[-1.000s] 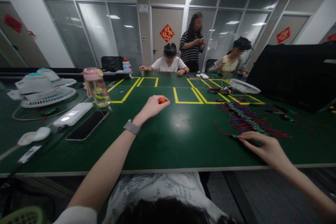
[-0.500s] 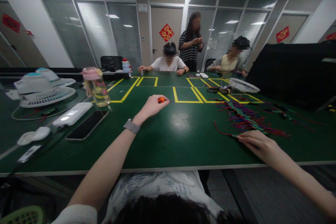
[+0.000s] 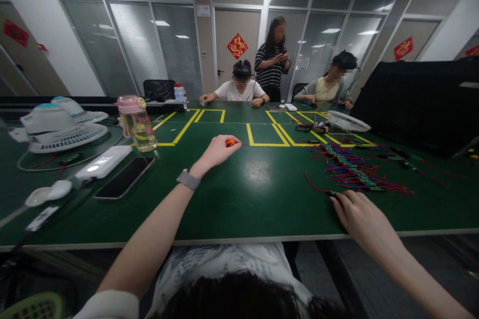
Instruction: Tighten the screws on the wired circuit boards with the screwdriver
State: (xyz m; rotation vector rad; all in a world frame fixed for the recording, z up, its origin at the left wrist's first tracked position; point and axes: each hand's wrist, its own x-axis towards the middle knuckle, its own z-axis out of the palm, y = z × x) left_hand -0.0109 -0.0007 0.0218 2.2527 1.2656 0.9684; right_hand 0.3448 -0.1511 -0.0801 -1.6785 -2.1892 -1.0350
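Observation:
My left hand (image 3: 220, 150) rests on the table left of its middle, fingers closed around a small orange-and-black object (image 3: 230, 143) whose kind I cannot make out. My right hand (image 3: 355, 212) is low over the table at the right, its fingers pinching the end of a small green circuit board (image 3: 331, 192), partly hidden by the fingertips. A red wire (image 3: 311, 184) curves away from that board toward the upper left. Just beyond my right hand lies a long row of similar green boards (image 3: 352, 167) with red and blue wires sticking out on both sides.
On the left are a phone (image 3: 125, 178), a white power bank (image 3: 103, 162), a water bottle (image 3: 139, 127) and white fans (image 3: 65, 129). A black case (image 3: 419, 104) and a white fan grille (image 3: 348, 121) stand right. Three people are across the green table (image 3: 239, 209).
My right hand has shifted slightly left and turned, its fingers more bent at the circuit board. My left hand stays in place with the orange-and-black object.

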